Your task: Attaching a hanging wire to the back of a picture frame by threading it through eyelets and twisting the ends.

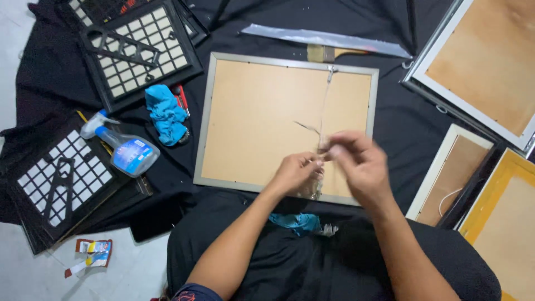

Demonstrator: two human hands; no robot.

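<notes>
While both hands meet over the face-down picture frame (287,120) at six o'clock on the black cloth (390,120), the left hand (295,171) and right hand (359,164) pinch its thin hanging wire (325,106), which runs toward twelve o'clock. At nine o'clock lie a spray bottle (121,147) and a blue rag (166,114).

1. Spray bottle (123,149), lying on its side on the black cloth left of the picture frame; clear body, white trigger head with blue collar. Its label (132,153) wraps the body: blue, with white and some red patches.
2. Small packet (93,252) on the pale floor at lower left, just off the cloth edge; flat, roughly rectangular, torn-looking; red-brown border, white and blue middle, a yellow spot.
3. No signs or screens in view.
</notes>
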